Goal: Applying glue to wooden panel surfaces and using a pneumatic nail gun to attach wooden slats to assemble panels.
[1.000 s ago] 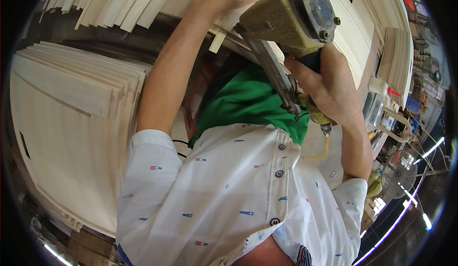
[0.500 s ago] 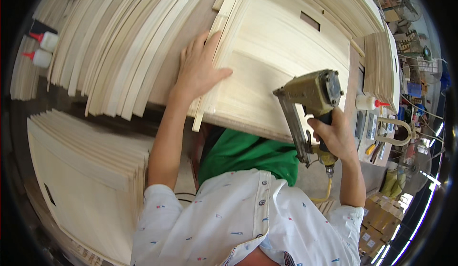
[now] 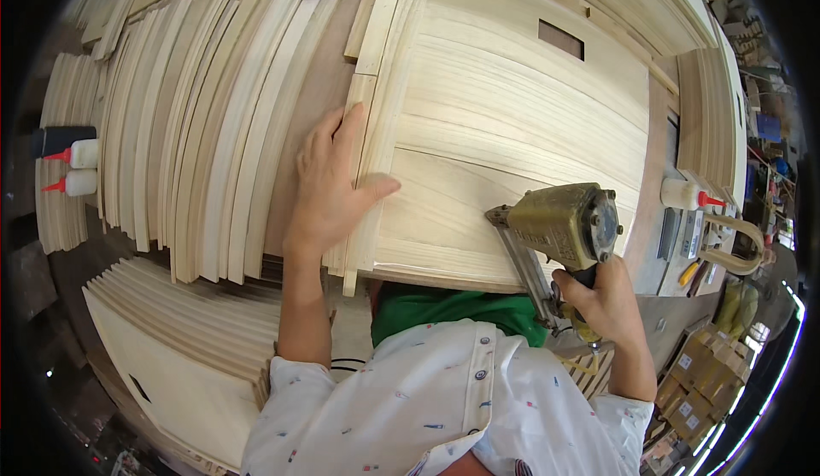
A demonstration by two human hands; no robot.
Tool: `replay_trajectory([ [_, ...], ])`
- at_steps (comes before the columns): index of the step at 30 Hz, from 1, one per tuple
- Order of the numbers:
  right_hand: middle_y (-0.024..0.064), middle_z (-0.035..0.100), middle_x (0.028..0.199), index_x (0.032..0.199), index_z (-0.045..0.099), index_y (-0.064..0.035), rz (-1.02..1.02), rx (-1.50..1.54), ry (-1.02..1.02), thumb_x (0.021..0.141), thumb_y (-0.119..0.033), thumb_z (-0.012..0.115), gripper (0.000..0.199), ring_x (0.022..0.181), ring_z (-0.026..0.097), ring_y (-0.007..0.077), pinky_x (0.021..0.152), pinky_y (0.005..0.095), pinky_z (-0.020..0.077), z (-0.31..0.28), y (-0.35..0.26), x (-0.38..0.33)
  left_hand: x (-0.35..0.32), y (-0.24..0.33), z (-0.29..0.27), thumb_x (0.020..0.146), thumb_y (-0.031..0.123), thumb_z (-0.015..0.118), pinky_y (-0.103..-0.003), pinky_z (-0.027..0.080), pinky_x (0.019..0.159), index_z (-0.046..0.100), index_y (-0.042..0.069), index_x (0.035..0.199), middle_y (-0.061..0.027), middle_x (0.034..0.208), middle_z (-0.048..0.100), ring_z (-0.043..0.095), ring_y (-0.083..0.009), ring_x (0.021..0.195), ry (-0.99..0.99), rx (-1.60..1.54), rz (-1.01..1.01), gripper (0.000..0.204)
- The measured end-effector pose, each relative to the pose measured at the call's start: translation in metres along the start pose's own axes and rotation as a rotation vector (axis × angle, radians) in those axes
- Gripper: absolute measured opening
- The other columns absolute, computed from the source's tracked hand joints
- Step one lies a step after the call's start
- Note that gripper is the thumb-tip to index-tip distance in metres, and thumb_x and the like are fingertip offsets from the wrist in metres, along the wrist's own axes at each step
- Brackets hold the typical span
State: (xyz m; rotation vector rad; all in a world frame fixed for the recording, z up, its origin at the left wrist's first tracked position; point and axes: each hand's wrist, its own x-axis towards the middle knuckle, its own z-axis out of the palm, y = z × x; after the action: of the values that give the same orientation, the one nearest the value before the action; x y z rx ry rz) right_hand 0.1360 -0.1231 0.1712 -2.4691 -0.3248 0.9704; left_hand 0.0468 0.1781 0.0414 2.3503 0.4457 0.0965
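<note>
A pale wooden panel [image 3: 504, 126] with a small rectangular cutout lies flat in front of me, wooden strips [image 3: 373, 117] running along its left edge. My left hand [image 3: 329, 181] rests at those strips, its fingers along their outer side and its thumb stretched out over the panel. My right hand [image 3: 605, 301] is wrapped round the grip of a brass-coloured pneumatic nail gun [image 3: 559, 220]. The gun is tilted above the panel's near right part, nose to the left; I cannot tell whether it touches the wood. A yellowish hose fitting shows below the grip.
Long wooden slats [image 3: 205, 134] are stacked left of the panel, with white glue bottles [image 3: 83, 154] beyond. Finished-looking panels [image 3: 171, 356] stand stacked at lower left. Another glue bottle [image 3: 681, 194], a curved wooden loop [image 3: 743, 245] and more stacked boards [image 3: 709, 117] are at right.
The view has shifted, so the panel, stacks and both hands appear lower in the picture. My left hand stays at the strips; my right hand keeps hold of the nail gun.
</note>
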Motion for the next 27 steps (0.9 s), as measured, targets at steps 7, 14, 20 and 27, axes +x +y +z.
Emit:
replay_trajectory([
  [7, 0.0253, 0.062, 0.078, 0.098, 0.055, 0.005, 0.015, -0.008, -0.021, 0.08, -0.011, 0.068, 0.028, 0.074, 0.061, 0.0428, 0.068, 0.0428, 0.0485, -0.004, 0.004, -0.003, 0.117, 0.004, -0.023, 0.079, 0.028, 0.074, -0.042, 0.031, 0.111, 0.04, 0.003, 0.142, -0.0186, 0.14, 0.046, 0.037, -0.033, 0.134, 0.144, -0.116, 0.023, 0.075],
  [14, 0.0242, 0.063, 0.082, 0.099, 0.058, 0.0034, 0.034, 0.049, 0.005, 0.079, -0.009, 0.069, 0.027, 0.077, 0.061, 0.0425, 0.07, 0.0416, 0.0495, 0.0, 0.007, 0.0, 0.196, -0.027, 0.005, 0.083, 0.025, 0.068, -0.039, 0.034, 0.109, 0.047, 0.001, 0.137, -0.0154, 0.136, 0.05, 0.042, -0.0287, 0.132, 0.195, -0.153, 0.16, 0.063],
  [20, 0.0219, 0.066, 0.088, 0.101, 0.061, 0.0023, -0.027, 0.052, 0.017, 0.077, -0.009, 0.07, 0.028, 0.082, 0.063, 0.0412, 0.074, 0.0389, 0.0506, -0.002, 0.006, 0.0, 0.197, -0.028, 0.016, 0.083, 0.023, 0.067, -0.039, 0.034, 0.108, 0.051, 0.002, 0.134, -0.0151, 0.132, 0.052, 0.043, -0.0298, 0.128, 0.266, -0.097, 0.216, 0.057],
  [27, 0.0125, 0.067, 0.082, 0.099, 0.062, 0.0024, 0.222, 0.206, 0.062, 0.075, -0.005, 0.07, 0.026, 0.07, 0.061, 0.0196, 0.066, 0.0322, 0.0493, -0.025, -0.024, 0.007, 0.197, -0.027, 0.018, 0.083, 0.021, 0.067, -0.041, 0.035, 0.107, 0.053, 0.004, 0.131, -0.0142, 0.131, 0.051, 0.044, -0.0319, 0.125, 0.299, -0.119, 0.212, 0.053],
])
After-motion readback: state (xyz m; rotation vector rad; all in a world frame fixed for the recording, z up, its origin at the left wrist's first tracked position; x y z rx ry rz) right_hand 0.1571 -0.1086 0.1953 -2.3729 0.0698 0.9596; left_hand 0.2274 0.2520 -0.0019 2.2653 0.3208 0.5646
